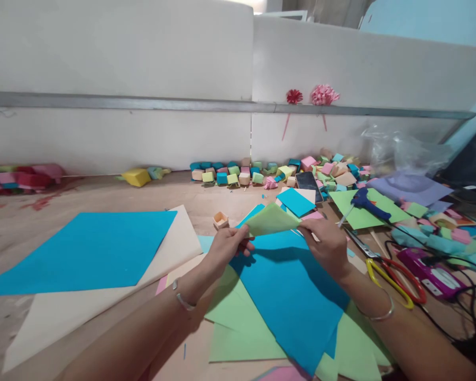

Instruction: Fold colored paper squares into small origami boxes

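Observation:
A small light green paper square point(272, 219) is held up between both hands above the table. My left hand point(228, 244) pinches its left corner. My right hand point(327, 243) pinches its right edge. Both hands are closed on the paper, and each wrist wears a thin metal bangle. Under the hands lies a blue sheet point(289, 288) on top of light green sheets point(238, 323).
A large blue sheet point(83, 251) on cream paper point(63, 312) lies at left. Scissors with red and yellow handles point(388, 272), a blue glue gun point(367, 203), a phone point(308, 182) and cables sit at right. Several small folded paper boxes point(238, 173) line the back wall.

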`<state>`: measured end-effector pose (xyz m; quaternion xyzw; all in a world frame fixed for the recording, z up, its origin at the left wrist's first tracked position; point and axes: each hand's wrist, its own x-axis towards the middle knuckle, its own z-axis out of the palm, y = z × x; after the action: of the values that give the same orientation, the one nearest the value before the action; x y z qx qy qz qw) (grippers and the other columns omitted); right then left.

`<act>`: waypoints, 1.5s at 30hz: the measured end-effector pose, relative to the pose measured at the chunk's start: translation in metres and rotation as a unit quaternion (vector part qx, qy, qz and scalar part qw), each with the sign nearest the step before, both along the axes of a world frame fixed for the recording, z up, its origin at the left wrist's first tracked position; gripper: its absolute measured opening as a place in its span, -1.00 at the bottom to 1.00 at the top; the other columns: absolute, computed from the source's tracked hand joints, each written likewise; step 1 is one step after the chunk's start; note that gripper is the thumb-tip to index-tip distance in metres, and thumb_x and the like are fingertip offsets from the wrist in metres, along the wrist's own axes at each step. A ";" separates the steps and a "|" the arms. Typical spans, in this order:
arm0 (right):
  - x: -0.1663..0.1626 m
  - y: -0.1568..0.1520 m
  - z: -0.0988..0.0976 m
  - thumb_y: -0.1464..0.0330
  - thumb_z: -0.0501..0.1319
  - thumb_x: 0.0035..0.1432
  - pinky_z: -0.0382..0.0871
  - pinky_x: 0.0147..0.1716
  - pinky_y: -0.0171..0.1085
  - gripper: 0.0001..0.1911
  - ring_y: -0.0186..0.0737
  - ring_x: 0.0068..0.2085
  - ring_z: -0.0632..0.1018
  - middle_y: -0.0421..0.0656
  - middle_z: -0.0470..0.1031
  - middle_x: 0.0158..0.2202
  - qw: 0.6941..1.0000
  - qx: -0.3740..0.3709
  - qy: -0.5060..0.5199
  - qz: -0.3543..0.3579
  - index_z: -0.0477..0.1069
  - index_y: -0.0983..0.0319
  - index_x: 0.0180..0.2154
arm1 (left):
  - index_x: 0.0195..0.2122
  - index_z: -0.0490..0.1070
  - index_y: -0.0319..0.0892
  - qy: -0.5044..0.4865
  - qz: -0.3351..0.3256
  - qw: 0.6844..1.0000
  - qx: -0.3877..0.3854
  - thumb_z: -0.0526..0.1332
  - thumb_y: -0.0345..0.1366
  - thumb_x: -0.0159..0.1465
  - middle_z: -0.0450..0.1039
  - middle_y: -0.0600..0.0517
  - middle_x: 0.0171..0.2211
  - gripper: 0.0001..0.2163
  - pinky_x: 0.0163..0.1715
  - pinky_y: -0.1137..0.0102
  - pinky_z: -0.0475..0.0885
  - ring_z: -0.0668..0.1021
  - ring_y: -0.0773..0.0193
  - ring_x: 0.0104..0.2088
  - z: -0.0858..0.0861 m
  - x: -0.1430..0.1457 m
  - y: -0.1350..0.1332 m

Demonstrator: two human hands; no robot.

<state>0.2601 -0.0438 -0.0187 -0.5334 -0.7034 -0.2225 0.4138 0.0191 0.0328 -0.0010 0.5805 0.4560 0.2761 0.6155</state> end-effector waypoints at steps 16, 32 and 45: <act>0.008 -0.007 0.022 0.44 0.19 -0.05 0.17 -0.53 -0.34 -0.88 -0.33 -0.49 0.30 -0.28 0.23 -0.53 0.839 -0.317 0.383 0.223 0.23 0.19 -0.51 | 0.30 0.07 -0.01 0.017 -0.117 0.937 0.327 0.45 -0.12 -0.04 0.28 -0.11 0.20 -0.11 0.06 0.18 0.36 0.32 -0.08 0.20 0.029 -0.017 0.007; -0.008 -0.001 0.007 0.16 0.41 -0.18 0.25 -0.55 -0.33 -0.57 -0.28 -0.50 0.42 -0.15 0.49 -0.47 0.678 -0.424 0.554 0.230 0.47 0.25 -0.26 | -0.34 0.53 -0.25 -0.059 -0.060 0.996 0.033 0.39 -0.03 -0.02 0.57 -0.03 -0.32 -0.62 -0.42 0.43 0.43 0.56 0.22 -0.37 0.014 -0.007 0.002; 0.004 0.008 -0.010 0.43 0.28 -0.20 0.09 -0.68 -0.38 -0.94 -0.39 -0.65 0.30 -0.30 0.28 -0.71 0.749 -0.500 0.406 0.153 0.41 0.27 -0.58 | -0.52 0.51 -0.20 0.079 -0.104 0.981 0.144 0.42 -0.25 -0.12 0.49 0.04 -0.50 -0.82 -0.45 0.43 0.36 0.47 0.27 -0.45 -0.003 -0.009 0.021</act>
<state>0.2645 -0.0361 -0.0282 -0.5892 -0.5518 0.4650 0.3635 0.0105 0.0535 -0.0044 0.7274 0.3956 0.2267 0.5129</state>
